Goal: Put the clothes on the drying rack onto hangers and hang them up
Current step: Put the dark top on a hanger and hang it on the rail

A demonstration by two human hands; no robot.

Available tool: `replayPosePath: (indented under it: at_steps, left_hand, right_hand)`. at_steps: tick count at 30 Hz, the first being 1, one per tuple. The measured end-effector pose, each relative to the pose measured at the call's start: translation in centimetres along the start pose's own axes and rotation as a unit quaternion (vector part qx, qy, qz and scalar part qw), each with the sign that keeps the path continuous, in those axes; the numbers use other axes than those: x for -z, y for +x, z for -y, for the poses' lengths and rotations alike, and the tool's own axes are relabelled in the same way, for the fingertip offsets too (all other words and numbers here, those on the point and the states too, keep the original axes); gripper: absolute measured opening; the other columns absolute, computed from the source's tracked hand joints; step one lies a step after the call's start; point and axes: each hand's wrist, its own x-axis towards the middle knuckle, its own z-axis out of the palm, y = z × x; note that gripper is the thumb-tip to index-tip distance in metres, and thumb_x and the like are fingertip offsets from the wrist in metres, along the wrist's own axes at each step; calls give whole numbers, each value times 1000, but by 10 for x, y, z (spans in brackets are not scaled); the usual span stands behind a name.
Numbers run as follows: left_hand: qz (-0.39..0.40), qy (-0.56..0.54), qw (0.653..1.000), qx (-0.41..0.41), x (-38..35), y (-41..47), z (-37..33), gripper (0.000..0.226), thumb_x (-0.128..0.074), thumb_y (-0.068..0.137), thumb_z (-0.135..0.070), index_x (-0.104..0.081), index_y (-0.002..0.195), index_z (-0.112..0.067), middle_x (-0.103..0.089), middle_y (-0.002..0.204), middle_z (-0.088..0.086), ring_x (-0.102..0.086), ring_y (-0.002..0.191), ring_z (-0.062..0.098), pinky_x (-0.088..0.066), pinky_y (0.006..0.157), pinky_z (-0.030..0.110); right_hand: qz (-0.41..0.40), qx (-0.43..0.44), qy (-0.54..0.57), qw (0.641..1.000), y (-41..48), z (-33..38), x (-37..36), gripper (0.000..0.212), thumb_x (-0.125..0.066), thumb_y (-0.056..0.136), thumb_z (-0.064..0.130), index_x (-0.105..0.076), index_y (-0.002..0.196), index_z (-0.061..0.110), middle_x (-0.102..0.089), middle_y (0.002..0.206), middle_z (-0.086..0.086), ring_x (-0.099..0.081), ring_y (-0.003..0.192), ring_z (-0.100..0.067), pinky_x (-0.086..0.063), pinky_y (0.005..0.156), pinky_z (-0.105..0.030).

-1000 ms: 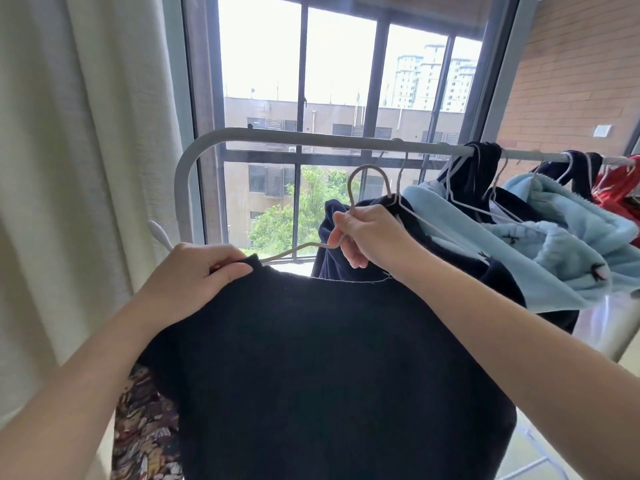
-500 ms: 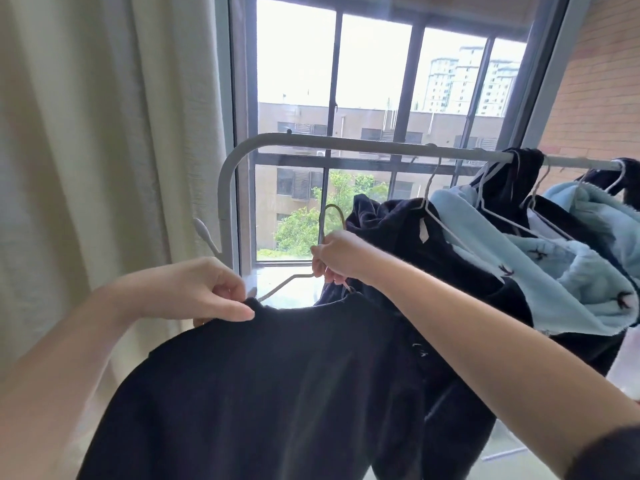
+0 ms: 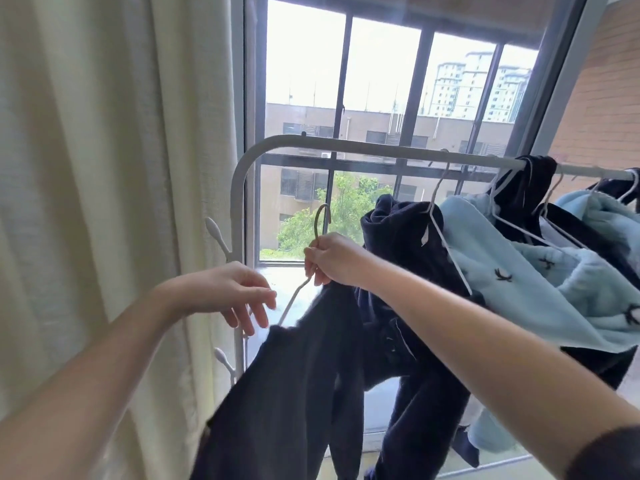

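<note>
The right hand (image 3: 332, 259) is reaching forward from the lower right, forearm stretched long across the view. Its fingers are curling tight round the neck of the hanger (image 3: 320, 223), just below the hook. The hook is standing free in the air, below the top rail of the drying rack (image 3: 346, 143) and not touching it. The dark garment (image 3: 294, 393) is hanging from that hanger, bunching under the right hand and slanting steeply down towards the lower left. The hanger's left arm is showing bare above the cloth.

The left hand (image 3: 232, 292) is hovering just beside that bare arm, palm down, with its fingers spread apart and loosely drooping (gripping nothing at all). Its fingertips are sitting near the garment's upper corner, and whether they are brushing it cannot be told.

Half a second ago the left hand was pinching the garment's shoulder and holding it level; now it is letting go, and the cloth is sagging on that side. The right hand is keeping its hold on the hanger neck.

Further right, a light blue fleece (image 3: 554, 278) and other dark clothes are hanging from the rail on white hangers (image 3: 446, 244). A cream curtain (image 3: 104, 168) is filling the left side, beside the window (image 3: 381, 81).
</note>
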Motion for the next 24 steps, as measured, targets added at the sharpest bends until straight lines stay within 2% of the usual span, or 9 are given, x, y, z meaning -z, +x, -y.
replayPosePath:
  at_steps: [3,6,7,10,13,15,20,24]
  left_hand:
    - [-8,8,1000,-5,-1,7,5,26,-53,94,-33,-66,102,-12,-74,87,2,-72,77,20,-53,60,22]
    - [1,2,1000,3,-6,16,8,26,-52,95,-30,-65,106,-10,-73,91,3,-72,78,18,-55,62,25]
    - [5,6,1000,7,-7,20,9,24,-52,95,-29,-64,105,-10,-73,92,3,-72,78,19,-57,65,26]
    - [-4,21,1000,9,-6,30,10,20,-53,95,-28,-64,104,-14,-73,93,2,-72,79,17,-58,74,33]
    - [-23,22,999,-1,-4,40,11,17,-55,94,-29,-64,101,-17,-73,94,1,-72,78,15,-60,75,34]
    - [-57,30,998,-14,-3,49,9,14,-56,94,-28,-65,99,-18,-73,92,0,-72,76,12,-60,70,31]
    - [-167,79,980,-73,6,70,-6,6,-57,94,-26,-62,94,-23,-70,89,-5,-70,73,8,-59,64,26]
    - [-275,105,947,-129,21,84,-31,7,-57,93,-22,-64,97,-22,-69,92,-3,-66,81,10,-58,74,29]
  right_hand:
    - [-51,37,19,998,1,1,10,33,-42,102,21,-57,74,13,-59,69,1,-55,58,-9,-48,57,-16]
    - [2,53,-22,998,-1,3,10,32,-42,102,21,-57,74,13,-58,69,1,-54,59,-10,-47,60,-20]
    - [-5,62,-25,998,1,4,13,32,-43,102,20,-58,75,12,-58,69,0,-54,60,-10,-48,60,-20]
    - [-74,76,46,993,10,7,30,32,-43,102,17,-58,73,12,-59,64,0,-55,49,-2,-46,51,-14]
    - [-41,61,16,997,15,4,34,32,-44,102,19,-57,73,13,-60,65,0,-56,53,-6,-48,52,-13]
    - [-32,55,-6,998,18,0,33,32,-44,101,20,-57,73,13,-60,66,0,-56,55,-8,-48,53,-13]
    - [-72,80,74,991,25,4,44,35,-43,101,13,-56,69,10,-58,61,-1,-52,47,-5,-44,48,-11]
    - [-94,114,56,987,36,20,57,38,-41,101,12,-58,67,7,-56,56,-3,-49,41,-2,-42,49,-14]
